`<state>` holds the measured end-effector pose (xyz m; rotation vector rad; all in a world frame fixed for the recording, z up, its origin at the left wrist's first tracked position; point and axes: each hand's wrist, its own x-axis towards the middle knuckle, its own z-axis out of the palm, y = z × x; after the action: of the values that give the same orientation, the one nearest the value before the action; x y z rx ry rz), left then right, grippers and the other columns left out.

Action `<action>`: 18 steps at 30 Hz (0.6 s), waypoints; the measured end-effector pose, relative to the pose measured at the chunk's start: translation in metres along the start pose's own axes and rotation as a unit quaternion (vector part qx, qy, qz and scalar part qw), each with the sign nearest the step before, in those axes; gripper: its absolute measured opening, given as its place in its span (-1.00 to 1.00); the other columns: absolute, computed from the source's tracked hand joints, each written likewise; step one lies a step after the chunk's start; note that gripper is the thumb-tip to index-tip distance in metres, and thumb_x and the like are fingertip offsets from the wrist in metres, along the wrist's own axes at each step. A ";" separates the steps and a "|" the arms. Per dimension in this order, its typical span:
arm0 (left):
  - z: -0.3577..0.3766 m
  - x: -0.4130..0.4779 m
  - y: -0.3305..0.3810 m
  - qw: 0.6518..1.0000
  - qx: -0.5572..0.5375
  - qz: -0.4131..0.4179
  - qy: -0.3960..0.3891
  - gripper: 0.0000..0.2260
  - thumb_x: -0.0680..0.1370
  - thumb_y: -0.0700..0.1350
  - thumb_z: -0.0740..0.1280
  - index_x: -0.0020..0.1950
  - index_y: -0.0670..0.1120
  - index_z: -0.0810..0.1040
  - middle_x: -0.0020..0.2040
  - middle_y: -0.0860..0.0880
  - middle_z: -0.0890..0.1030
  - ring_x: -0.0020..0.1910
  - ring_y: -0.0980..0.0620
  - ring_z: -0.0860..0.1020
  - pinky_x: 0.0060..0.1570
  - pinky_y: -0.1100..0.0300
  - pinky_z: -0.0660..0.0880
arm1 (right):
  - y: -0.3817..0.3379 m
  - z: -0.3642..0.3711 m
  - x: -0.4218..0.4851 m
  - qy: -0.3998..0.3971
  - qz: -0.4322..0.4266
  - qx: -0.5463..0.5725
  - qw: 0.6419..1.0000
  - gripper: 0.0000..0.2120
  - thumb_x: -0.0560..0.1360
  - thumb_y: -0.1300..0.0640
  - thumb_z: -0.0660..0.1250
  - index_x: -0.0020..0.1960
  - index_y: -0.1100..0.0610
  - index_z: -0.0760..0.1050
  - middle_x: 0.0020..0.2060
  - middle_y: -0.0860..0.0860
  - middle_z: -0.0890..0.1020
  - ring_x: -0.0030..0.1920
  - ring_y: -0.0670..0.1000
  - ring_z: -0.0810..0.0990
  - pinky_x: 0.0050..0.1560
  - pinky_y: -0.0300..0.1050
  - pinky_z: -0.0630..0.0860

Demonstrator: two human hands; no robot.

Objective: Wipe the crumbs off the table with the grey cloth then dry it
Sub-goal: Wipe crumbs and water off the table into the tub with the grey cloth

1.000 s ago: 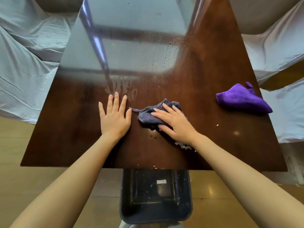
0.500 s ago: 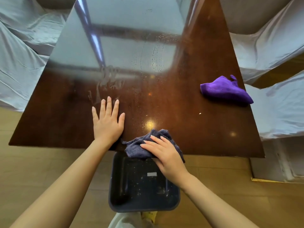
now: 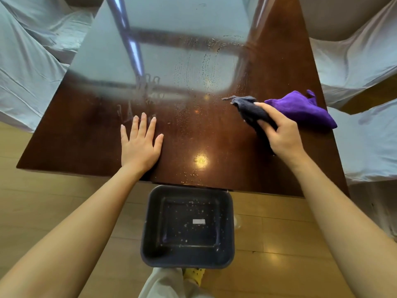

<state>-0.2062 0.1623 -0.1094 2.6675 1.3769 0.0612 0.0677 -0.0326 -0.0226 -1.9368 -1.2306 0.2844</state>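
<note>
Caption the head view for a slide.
Right hand grips grey cloth beside purple cloth; left hand flat on wet table.

The counter [image 3: 90,136] fills the upper and middle part of the frame, its near edge running across the centre. The left hand [image 3: 140,145] lies flat on the counter at centre left, close to that near edge. At centre right the right hand [image 3: 281,134] has its grip closed around a bunched cloth [image 3: 250,109], whose far end reaches toward the middle of the counter. A second cloth [image 3: 300,109] lies on the counter just behind and right of it, at the counter's right edge. Below the near edge, at bottom centre, a bin [image 3: 148,233] stands on the floor [image 3: 53,201], with crumbs [image 3: 191,216] scattered inside. Draped sheets [image 3: 28,67] lie beyond the counter at both upper sides.
</note>
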 end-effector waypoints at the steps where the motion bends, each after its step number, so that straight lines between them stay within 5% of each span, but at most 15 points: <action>1: 0.000 0.000 -0.001 1.000 0.001 0.000 0.002 -0.47 0.56 0.19 -0.15 0.51 0.05 -0.06 0.56 -0.05 -0.04 0.52 -0.03 -0.12 0.45 -0.14 -0.21 | 0.009 -0.001 0.006 -0.020 0.001 -0.020 1.000 -0.63 0.52 0.27 0.28 0.31 0.14 0.42 0.19 -0.03 0.53 0.22 -0.10 0.47 0.27 -0.36 0.30; 7: 0.004 0.002 -0.002 1.000 0.002 0.000 0.006 -0.47 0.56 0.21 -0.14 0.51 0.06 -0.04 0.56 -0.04 -0.03 0.52 -0.02 -0.11 0.44 -0.13 -0.21 | 0.037 0.030 -0.012 -0.084 0.013 -0.075 0.994 -0.59 0.49 0.28 0.32 0.32 0.12 0.42 0.27 0.14 0.52 0.37 0.12 0.37 0.41 0.00 0.21; 18: 0.002 0.002 -0.002 1.000 0.001 -0.005 -0.003 -0.47 0.57 0.20 -0.14 0.51 0.06 -0.04 0.56 -0.04 -0.04 0.52 -0.02 -0.13 0.45 -0.14 -0.22 | -0.029 0.072 -0.130 -0.143 -0.057 -0.037 0.987 -0.57 0.47 0.26 0.34 0.32 0.07 0.42 0.29 0.01 0.52 0.38 0.02 0.35 0.45 0.10 0.16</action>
<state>-0.2064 0.1648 -0.1117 2.6604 1.3884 0.0522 -0.0571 -0.0990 -0.0775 -1.9266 -1.5526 0.4754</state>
